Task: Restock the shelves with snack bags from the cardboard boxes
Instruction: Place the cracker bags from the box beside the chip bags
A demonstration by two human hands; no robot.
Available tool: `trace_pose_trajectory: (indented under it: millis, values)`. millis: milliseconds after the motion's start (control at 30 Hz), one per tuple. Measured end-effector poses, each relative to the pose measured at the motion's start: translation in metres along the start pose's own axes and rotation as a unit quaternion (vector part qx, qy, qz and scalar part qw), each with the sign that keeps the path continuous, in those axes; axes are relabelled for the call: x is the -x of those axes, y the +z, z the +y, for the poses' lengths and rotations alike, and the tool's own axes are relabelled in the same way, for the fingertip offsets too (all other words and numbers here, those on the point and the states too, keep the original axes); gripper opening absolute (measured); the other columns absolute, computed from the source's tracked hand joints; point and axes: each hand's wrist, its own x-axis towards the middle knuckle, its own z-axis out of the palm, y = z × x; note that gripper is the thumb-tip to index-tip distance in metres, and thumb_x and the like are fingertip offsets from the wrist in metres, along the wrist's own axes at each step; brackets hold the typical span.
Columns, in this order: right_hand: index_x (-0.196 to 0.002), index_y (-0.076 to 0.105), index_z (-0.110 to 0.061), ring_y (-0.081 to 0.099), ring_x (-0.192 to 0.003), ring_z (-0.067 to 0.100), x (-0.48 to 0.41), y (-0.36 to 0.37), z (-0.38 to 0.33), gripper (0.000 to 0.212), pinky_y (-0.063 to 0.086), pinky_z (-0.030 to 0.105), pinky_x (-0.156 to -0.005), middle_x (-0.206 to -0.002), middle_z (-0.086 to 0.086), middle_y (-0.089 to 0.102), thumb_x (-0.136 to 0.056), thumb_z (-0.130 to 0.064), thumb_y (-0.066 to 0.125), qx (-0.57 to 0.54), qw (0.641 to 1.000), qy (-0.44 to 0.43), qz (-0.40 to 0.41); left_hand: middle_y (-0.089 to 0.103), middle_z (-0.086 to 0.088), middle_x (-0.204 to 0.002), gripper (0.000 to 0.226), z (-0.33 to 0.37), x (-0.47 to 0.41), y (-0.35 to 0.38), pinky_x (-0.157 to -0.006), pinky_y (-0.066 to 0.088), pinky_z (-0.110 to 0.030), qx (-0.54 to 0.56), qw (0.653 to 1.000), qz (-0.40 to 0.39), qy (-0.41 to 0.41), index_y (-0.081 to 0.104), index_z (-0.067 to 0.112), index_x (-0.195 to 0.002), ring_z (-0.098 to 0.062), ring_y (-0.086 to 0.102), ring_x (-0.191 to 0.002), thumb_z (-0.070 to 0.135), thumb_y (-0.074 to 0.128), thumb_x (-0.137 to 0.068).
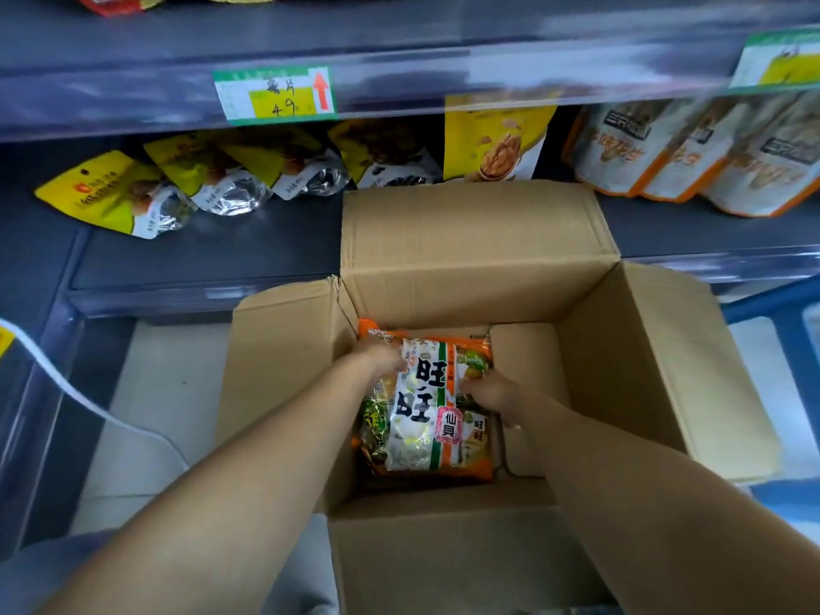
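Observation:
An open cardboard box (479,255) stands on the floor in front of the shelves, flaps spread. Deep inside lies a white and orange snack bag (426,419) with large black characters, on top of other orange and green bags. Both my arms reach down into the box. My left hand (381,355) grips the bag's upper left edge. My right hand (488,392) grips its right edge. The fingertips are partly hidden behind the bag.
The dark shelf (248,246) behind the box holds yellow nut bags (111,193) lying at the left, an upright yellow bag (492,139) in the middle and white-orange pouches (665,153) at the right. A price tag (275,95) hangs on the upper shelf rail. A white cable (88,401) runs at left.

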Motion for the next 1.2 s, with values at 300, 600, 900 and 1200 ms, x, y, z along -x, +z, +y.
trace_pose_trajectory:
  millis: [300, 600, 900, 1200]
  values:
    - [-0.091, 0.057, -0.01, 0.064, -0.075, 0.022, -0.006, -0.008, 0.007, 0.021, 0.053, 0.032, -0.068, -0.087, 0.01, 0.066, -0.101, -0.018, 0.04, -0.139, 0.987, 0.08, -0.005, 0.062, -0.018, -0.119, 0.028, -0.001, -0.007, 0.007, -0.076, 0.049, -0.031, -0.043, 0.997, 0.048, 0.038, 0.057, -0.002, -0.117, -0.031, 0.062, -0.107, 0.008, 0.059, -0.091]
    - [-0.103, 0.053, -0.008, 0.051, -0.097, 0.027, 0.025, -0.036, 0.0, 0.014, 0.043, 0.041, -0.095, -0.101, 0.013, 0.053, -0.09, -0.012, 0.05, -0.163, 0.982, 0.077, 0.048, 0.05, -0.008, -0.081, 0.017, 0.036, 0.04, 0.01, -0.059, 0.036, -0.027, -0.118, 0.976, 0.029, 0.18, 0.051, 0.007, -0.079, -0.021, 0.047, -0.071, 0.002, 0.043, -0.093]
    - [-0.062, 0.035, -0.012, 0.042, -0.053, 0.021, 0.079, -0.07, -0.014, 0.024, 0.035, 0.023, -0.051, -0.065, 0.007, 0.038, -0.08, 0.005, 0.038, -0.276, 0.959, 0.023, 0.064, 0.047, -0.003, -0.076, 0.035, 0.082, 0.123, -0.035, -0.081, 0.055, -0.046, -0.064, 0.954, 0.0, 0.292, 0.04, 0.016, -0.064, -0.02, 0.049, -0.072, -0.002, 0.048, -0.092]
    - [-0.075, 0.037, -0.016, 0.051, -0.081, 0.025, 0.17, -0.157, -0.065, 0.026, 0.042, 0.04, -0.088, -0.084, 0.008, 0.048, -0.062, 0.006, 0.044, -0.32, 0.934, -0.109, 0.116, 0.044, 0.001, -0.068, 0.031, 0.145, 0.206, -0.053, -0.085, 0.05, -0.054, -0.041, 0.868, 0.032, 0.494, 0.038, 0.017, -0.068, -0.021, 0.046, -0.069, 0.001, 0.048, -0.091]
